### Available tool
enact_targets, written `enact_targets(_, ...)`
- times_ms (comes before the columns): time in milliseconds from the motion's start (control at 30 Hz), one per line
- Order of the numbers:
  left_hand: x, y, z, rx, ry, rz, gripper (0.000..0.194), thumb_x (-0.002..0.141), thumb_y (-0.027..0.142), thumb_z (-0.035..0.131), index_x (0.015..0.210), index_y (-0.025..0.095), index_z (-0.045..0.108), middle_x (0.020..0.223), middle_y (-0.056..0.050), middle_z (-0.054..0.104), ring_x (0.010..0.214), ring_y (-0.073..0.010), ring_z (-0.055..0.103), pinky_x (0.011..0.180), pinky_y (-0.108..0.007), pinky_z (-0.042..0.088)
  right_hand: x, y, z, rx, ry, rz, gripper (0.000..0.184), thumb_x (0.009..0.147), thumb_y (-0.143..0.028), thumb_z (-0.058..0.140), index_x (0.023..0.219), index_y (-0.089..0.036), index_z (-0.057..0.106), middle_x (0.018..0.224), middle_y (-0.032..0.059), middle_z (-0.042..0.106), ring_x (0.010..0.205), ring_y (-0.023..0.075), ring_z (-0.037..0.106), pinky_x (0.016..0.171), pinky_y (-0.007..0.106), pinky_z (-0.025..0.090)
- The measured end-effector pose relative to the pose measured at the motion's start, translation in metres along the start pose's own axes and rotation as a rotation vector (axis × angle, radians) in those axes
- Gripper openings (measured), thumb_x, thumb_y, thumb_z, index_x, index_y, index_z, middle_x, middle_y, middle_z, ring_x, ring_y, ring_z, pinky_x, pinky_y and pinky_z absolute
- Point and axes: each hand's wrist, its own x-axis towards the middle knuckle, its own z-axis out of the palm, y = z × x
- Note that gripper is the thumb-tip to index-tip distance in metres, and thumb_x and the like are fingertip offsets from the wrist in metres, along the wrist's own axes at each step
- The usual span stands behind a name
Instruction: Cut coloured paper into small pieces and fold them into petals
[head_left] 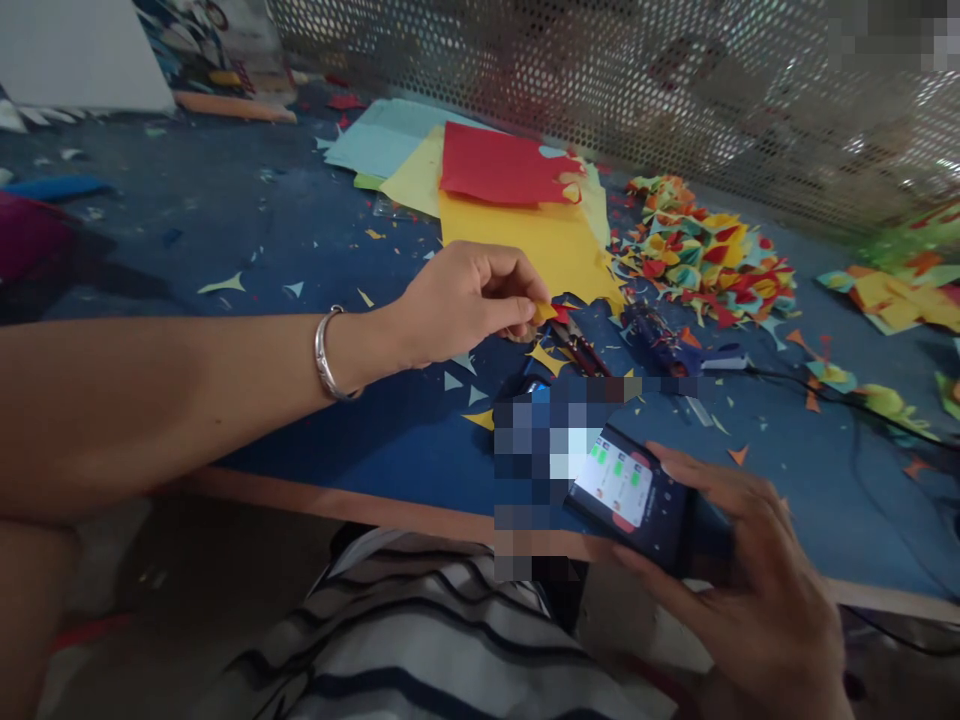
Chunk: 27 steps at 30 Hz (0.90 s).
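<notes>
A small yellow and red paper piece [546, 313] is pinched in the left hand [480, 300]; a phone [634, 495], partly blurred, is held in the right hand [757, 570]. Beyond them, coloured sheets [510, 165] are stacked beside what appears to be a heap of folded scraps [712, 255].

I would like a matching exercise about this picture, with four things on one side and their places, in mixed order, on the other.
1. phone
2. yellow piece
3. bracelet
4. red sheet

A. around the left wrist
B. on top of the large yellow sheet
C. in the right hand
D. at the fingertips of the left hand

Pairs: 1-C, 2-D, 3-A, 4-B
</notes>
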Motion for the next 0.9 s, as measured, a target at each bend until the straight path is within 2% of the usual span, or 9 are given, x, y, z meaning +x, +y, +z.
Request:
enact_targets(200, 0.001, -0.005, -0.001, -0.005, -0.009, 0.014, 0.004, 0.082, 0.012, 0.068, 0.084, 0.016, 0.07, 0.078, -0.004, 0.074, 0.072, -0.0143, 0.072, 0.067, -0.028, 0.058, -0.001, -0.001, 0.0, -0.013, 0.013, -0.01, 0.05, 0.08, -0.026, 0.083, 0.124, -0.016, 0.061, 0.126, 0.0158, 0.07, 0.111, 0.0323, 0.065, 0.094, 0.051, 0.051)
enact_targets(333, 0.001, -0.004, 0.0, -0.023, -0.001, 0.0, 0.006, 0.081, 0.01, 0.068, 0.082, 0.015, 0.069, 0.075, -0.003, 0.073, 0.069, -0.0127, 0.07, 0.066, -0.027, 0.059, -0.002, -0.002, -0.003, -0.061, -0.011, -0.005, 0.046, 0.085, -0.029, 0.079, 0.126, -0.018, 0.061, 0.128, 0.0145, 0.07, 0.112, 0.0315, 0.064, 0.094, 0.05, 0.053)
enact_targets(433, 0.001, -0.004, 0.0, -0.035, -0.003, 0.004, 0.006, 0.081, 0.009, 0.068, 0.082, 0.015, 0.069, 0.075, -0.003, 0.073, 0.068, -0.0123, 0.07, 0.065, -0.027, 0.058, 0.001, -0.007, -0.004, -0.123, -0.07, -0.023, 0.051, 0.088, -0.039, 0.076, 0.132, -0.019, 0.059, 0.138, 0.0156, 0.064, 0.12, 0.0341, 0.06, 0.099, 0.053, 0.05)
enact_targets(600, 0.001, -0.005, 0.0, -0.049, -0.016, 0.007, 0.007, 0.081, 0.009, 0.067, 0.082, 0.016, 0.069, 0.076, -0.004, 0.073, 0.069, -0.0127, 0.07, 0.065, -0.027, 0.057, 0.019, -0.023, 0.001, -0.221, -0.166, -0.173, 0.059, 0.09, -0.056, 0.068, 0.135, -0.019, 0.057, 0.152, 0.0199, 0.049, 0.13, 0.0398, 0.053, 0.104, 0.058, 0.045)
enact_targets(733, 0.001, -0.006, -0.001, -0.059, -0.014, -0.008, 0.006, 0.08, 0.011, 0.069, 0.083, 0.017, 0.069, 0.078, -0.004, 0.074, 0.069, -0.0122, 0.069, 0.067, -0.027, 0.058, 0.032, -0.032, 0.005, -0.242, -0.197, -0.222, 0.059, 0.092, -0.056, 0.065, 0.135, -0.017, 0.057, 0.152, 0.0232, 0.047, 0.131, 0.0416, 0.051, 0.102, 0.06, 0.044)
enact_targets(900, 0.001, -0.007, -0.002, -0.047, -0.03, 0.014, 0.007, 0.081, 0.01, 0.068, 0.085, 0.016, 0.07, 0.079, -0.005, 0.075, 0.068, -0.0119, 0.068, 0.067, -0.027, 0.058, 0.034, -0.032, 0.006, -0.234, -0.223, -0.227, 0.063, 0.091, -0.054, 0.068, 0.139, -0.017, 0.054, 0.153, 0.0221, 0.046, 0.132, 0.041, 0.049, 0.102, 0.06, 0.044)
